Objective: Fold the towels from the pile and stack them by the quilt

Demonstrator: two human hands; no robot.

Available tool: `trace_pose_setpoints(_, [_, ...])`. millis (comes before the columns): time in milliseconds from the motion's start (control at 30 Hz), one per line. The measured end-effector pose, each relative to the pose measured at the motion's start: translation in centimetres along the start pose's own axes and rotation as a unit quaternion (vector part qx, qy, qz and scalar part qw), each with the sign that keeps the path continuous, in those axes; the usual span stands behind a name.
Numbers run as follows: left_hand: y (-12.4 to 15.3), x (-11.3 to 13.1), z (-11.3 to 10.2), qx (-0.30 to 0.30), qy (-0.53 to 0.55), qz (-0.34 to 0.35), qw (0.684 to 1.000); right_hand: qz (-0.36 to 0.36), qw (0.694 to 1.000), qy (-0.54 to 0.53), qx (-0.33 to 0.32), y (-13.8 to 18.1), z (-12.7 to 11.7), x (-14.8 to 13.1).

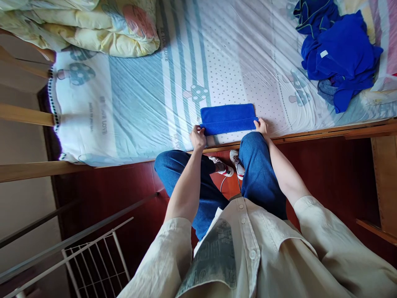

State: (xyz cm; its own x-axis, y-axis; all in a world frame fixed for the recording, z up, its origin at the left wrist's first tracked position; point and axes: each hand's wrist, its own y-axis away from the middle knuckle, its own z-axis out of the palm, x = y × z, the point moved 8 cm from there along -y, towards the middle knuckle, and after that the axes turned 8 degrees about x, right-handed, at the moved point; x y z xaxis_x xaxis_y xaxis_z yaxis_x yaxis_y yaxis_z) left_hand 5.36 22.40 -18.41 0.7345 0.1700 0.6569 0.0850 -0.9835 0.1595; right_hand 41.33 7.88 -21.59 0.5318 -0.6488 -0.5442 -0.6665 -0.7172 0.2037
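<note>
A blue towel (pixel 228 114) lies on the bed near its front edge, with its near side folded over in a strip. My left hand (pixel 198 137) pinches the towel's near left corner between thumb and fingers. At the opposite end, my right hand (pixel 262 126) grips the near right corner the same way. Both corners stay low, close to the sheet (pixel 136 103). Further right on the bed rests a crumpled heap of blue cloths (pixel 341 54), with a small white label showing on top.
A yellow patterned quilt (pixel 102 29) is bunched at the back left of the bed. The wooden bed edge (pixel 310 135) runs just before my knees. A white wire rack (pixel 96 265) stands at lower left, over a dark red floor (pixel 325 178).
</note>
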Motion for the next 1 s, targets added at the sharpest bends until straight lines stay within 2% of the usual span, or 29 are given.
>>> trace_pose_setpoints(133, [-0.2,-0.2,0.2,-0.002,-0.002,-0.004,1.000,0.015,1.000,0.013,0.003,-0.4,0.4,0.4])
trace_pose_setpoints(400, [0.1,0.2,0.1,-0.013,-0.018,0.007,1.000,-0.015,1.000,-0.007,0.009,-0.3,0.1,0.1])
trace_pose_setpoints(467, [0.5,1.2,-0.5,-0.004,-0.031,0.046,0.998,-0.028,0.999,-0.001,0.019,0.2,-0.8,-0.4])
trace_pose_setpoints(533, [1.1,2.6,-1.0,-0.002,-0.041,0.115,0.992,-0.055,0.998,0.017,0.037,1.0,-2.0,-1.3])
trace_pose_setpoints(600, [1.9,4.0,-0.8,-0.030,-0.045,0.189,0.980,-0.100,0.993,0.043,0.049,1.9,-2.9,-2.5])
trace_pose_setpoints(667, [2.8,4.7,-0.1,-0.079,-0.050,0.242,0.966,-0.159,0.984,0.070,0.034,2.7,-3.1,-3.7])
trace_pose_setpoints(767, [3.6,4.4,1.3,-0.135,-0.072,0.267,0.951,-0.228,0.968,0.098,-0.032,3.4,-2.2,-4.8])
trace_pose_setpoints(867, [3.5,3.4,2.2,-0.153,-0.093,0.258,0.949,-0.236,0.961,0.114,-0.082,3.4,-1.3,-4.6])
trace_pose_setpoints(1000, [3.2,3.0,2.7,-0.153,-0.118,0.264,0.945,-0.220,0.965,0.118,-0.081,2.5,-1.0,-4.3])
